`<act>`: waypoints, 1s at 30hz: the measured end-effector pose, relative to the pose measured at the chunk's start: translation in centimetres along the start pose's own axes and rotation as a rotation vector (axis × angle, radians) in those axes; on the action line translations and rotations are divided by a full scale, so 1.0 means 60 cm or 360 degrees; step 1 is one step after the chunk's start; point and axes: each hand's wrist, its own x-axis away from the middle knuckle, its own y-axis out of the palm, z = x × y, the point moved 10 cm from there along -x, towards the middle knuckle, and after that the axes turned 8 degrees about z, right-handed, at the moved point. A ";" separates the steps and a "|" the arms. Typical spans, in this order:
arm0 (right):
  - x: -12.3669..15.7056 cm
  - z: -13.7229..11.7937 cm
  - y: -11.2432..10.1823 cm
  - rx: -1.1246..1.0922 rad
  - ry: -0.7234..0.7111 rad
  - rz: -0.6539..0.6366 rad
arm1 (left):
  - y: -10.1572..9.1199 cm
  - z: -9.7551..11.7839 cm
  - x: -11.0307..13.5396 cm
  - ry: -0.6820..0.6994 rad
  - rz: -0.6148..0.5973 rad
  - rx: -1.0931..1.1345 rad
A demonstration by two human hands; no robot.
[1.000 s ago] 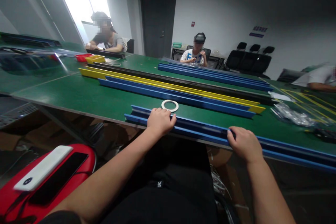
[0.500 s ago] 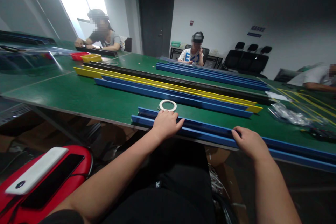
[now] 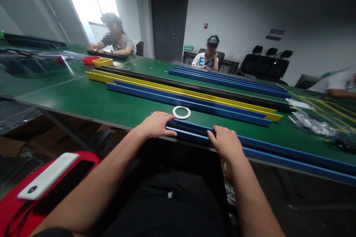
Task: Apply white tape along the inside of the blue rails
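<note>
A long blue channel strip (image 3: 278,153) lies along the near edge of the green table (image 3: 83,100). My left hand (image 3: 155,124) covers the strip's left end, fingers curled over it. My right hand (image 3: 226,142) grips the strip a little further right, fingers folded over its top. A white tape ring (image 3: 181,112) lies flat on the table just behind my left hand, not touched.
More blue, yellow and black strips (image 3: 194,98) lie side by side across the table. Red and yellow bins (image 3: 96,61) stand far left. Clear plastic bags (image 3: 311,122) lie at right. Three other people sit around the table. A red bag with a phone and a white power bank (image 3: 44,181) sits at my left.
The blue strip has slid to the right along the table edge. My left hand now sits on its left end, and my right hand has come left, closer to the other.
</note>
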 end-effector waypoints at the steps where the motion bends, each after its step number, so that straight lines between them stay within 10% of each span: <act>1: -0.002 -0.006 0.000 0.0008 0.0010 0.0007 | 0.001 -0.003 0.002 0.0007 -0.0003 -0.0016; 30: 0.025 -0.019 -0.026 -0.0042 -0.0056 0.0446 | -0.012 0.011 0.013 -0.0032 0.0173 -0.0161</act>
